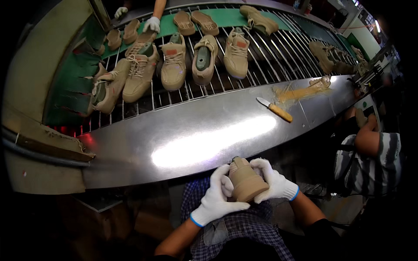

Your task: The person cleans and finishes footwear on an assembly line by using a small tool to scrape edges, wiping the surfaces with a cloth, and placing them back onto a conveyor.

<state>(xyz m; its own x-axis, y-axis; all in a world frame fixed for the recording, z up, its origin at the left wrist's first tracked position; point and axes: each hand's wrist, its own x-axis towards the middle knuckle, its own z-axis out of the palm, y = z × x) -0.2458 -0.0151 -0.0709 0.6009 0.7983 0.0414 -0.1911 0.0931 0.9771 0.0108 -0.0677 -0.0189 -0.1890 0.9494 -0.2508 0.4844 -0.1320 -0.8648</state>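
Observation:
A tan shoe [246, 180] is held over my lap, just off the front edge of the metal table, with its heel and sole end turned toward me. My left hand [216, 191], in a white knit glove with a blue cuff, wraps its left side. Around the right side closes my right hand [273, 182], gloved the same way. The shoe's toe end is mostly hidden. Beyond it on the steel table [187, 135] lies a knife [274, 108] with a wooden handle and a short blade, touched by neither hand.
Several tan shoes [173, 65] stand on a rod conveyor [261, 65] past the table, with loose soles [204, 22] on a green strip behind. A co-worker's gloved hand [152, 24] touches a shoe at the far left. Dried glue [300, 92] coats the table's right. Another person [370, 152] sits at right.

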